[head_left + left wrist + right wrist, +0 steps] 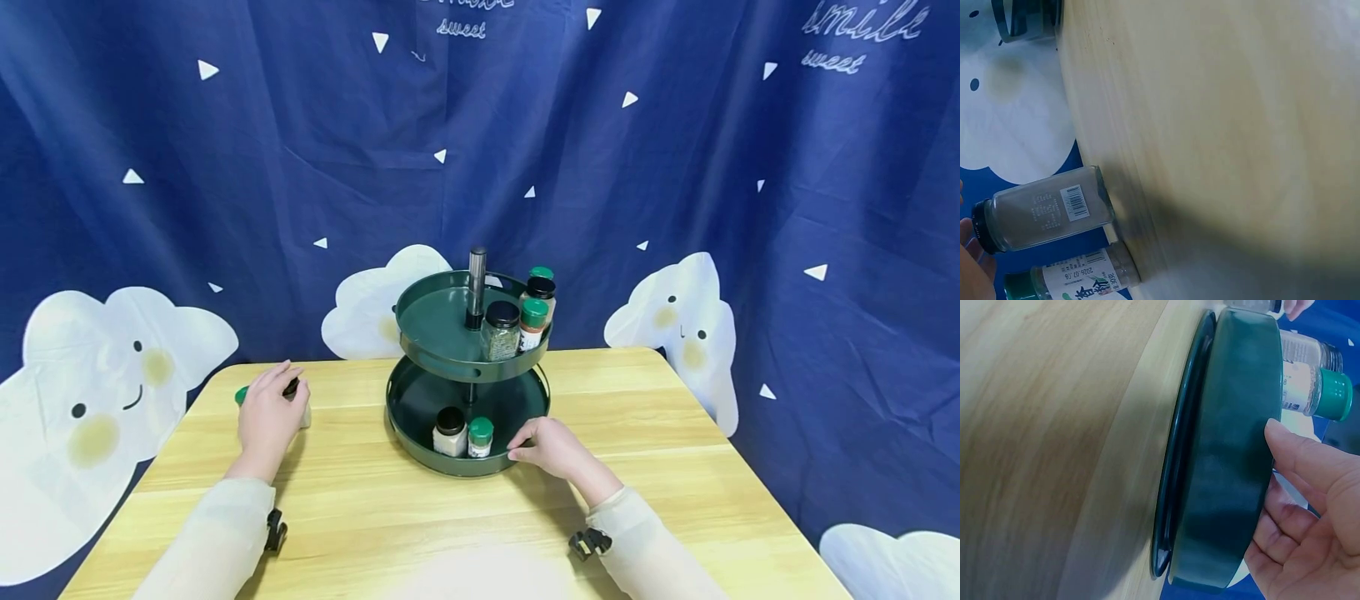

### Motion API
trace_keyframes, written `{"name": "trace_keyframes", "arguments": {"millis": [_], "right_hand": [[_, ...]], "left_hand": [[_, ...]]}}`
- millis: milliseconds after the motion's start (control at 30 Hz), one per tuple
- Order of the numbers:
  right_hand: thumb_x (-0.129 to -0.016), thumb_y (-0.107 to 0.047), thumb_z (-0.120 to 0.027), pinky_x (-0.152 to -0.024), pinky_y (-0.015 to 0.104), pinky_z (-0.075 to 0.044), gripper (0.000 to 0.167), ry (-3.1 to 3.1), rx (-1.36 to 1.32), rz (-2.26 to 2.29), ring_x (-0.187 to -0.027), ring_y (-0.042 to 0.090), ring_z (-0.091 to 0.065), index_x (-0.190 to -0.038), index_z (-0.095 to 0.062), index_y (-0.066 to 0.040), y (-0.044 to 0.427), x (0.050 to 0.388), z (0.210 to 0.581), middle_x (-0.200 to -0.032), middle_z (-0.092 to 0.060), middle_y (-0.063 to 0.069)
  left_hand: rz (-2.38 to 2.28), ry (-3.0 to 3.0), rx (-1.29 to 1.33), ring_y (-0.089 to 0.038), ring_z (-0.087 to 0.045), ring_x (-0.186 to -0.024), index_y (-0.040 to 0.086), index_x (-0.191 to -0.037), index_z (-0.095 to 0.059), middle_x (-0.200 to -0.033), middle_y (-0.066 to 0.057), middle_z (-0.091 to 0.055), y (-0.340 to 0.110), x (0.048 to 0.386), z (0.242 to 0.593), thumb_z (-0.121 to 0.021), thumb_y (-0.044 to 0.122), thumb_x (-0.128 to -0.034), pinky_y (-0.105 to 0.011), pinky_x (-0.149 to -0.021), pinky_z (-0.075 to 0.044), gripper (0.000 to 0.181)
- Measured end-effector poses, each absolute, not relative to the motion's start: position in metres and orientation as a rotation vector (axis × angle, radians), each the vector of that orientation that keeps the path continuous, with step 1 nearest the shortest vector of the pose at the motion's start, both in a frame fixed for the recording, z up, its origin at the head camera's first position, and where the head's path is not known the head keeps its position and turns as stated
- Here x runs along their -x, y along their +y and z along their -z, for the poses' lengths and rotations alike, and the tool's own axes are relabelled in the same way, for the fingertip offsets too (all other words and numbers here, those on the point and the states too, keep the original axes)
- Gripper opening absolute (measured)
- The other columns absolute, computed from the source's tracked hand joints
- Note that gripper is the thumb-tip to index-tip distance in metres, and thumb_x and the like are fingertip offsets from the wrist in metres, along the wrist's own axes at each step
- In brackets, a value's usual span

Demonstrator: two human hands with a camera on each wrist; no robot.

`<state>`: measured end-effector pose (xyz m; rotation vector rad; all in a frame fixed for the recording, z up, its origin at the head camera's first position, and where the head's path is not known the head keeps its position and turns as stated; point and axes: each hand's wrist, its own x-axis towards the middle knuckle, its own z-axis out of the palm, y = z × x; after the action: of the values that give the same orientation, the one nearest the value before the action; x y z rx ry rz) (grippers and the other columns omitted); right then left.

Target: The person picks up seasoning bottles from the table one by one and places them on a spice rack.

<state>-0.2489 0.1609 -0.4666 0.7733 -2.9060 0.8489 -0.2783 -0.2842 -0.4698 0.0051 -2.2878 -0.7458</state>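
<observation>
A dark green two-tier turntable rack (427, 364) stands at mid-table. My right hand (551, 447) pinches the rim of its lower tray (1229, 450), thumb at the rim's edge. Inside that tray, near its front, are a black-capped jar (449, 433) and a green-capped jar (480, 438). At the table's left, the fingers of my left hand (268, 417) are around the black cap of a clear, square-sided spice jar (1050, 206) with greyish-brown powder. Right beside it is a green-capped spice jar (1085, 275) with a white label, mostly hidden by the hand in the head view.
Several jars, including a black-capped one (500, 333) and a green-capped one with reddish contents (532, 323), stand at the right of the upper tray (435, 312). A metal post (477, 283) rises through it. A blue curtain (300, 167) hangs behind the wooden table (360, 517).
</observation>
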Motion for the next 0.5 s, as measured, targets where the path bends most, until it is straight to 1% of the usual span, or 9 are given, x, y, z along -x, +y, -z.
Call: {"name": "trace_keyframes", "arguments": {"millis": [300,500], "right_hand": [[-0.084,-0.018,-0.082,-0.084,0.040,-0.055,0.003,-2.913,-0.769,-0.849,-0.090,0.020,-0.068,-0.085,-0.080,-0.015,0.1608,0.2491,0.4675,-0.089,-0.072,-0.004],[-0.084,-0.017,-0.082,-0.084,0.040,-0.055,0.003,-2.915,-0.763,-0.865,-0.090,0.020,-0.067,-0.085,-0.080,-0.015,0.1603,0.2487,0.4672,-0.088,-0.072,-0.004]], "left_hand": [[0.711,-2.333,-0.048,-0.042,-0.052,-0.127,0.000,-0.116,-0.073,-0.135,-0.019,-0.061,-0.2867,0.2831,0.4719,-0.065,0.011,-0.0930,-0.054,-0.107,-0.042,0.027],[0.645,-2.413,-0.048,-0.044,-0.049,-0.128,-0.002,-0.118,-0.071,-0.136,-0.023,-0.059,-0.2901,0.2878,0.4733,-0.060,0.014,-0.0960,-0.055,-0.109,-0.039,0.029]]}}
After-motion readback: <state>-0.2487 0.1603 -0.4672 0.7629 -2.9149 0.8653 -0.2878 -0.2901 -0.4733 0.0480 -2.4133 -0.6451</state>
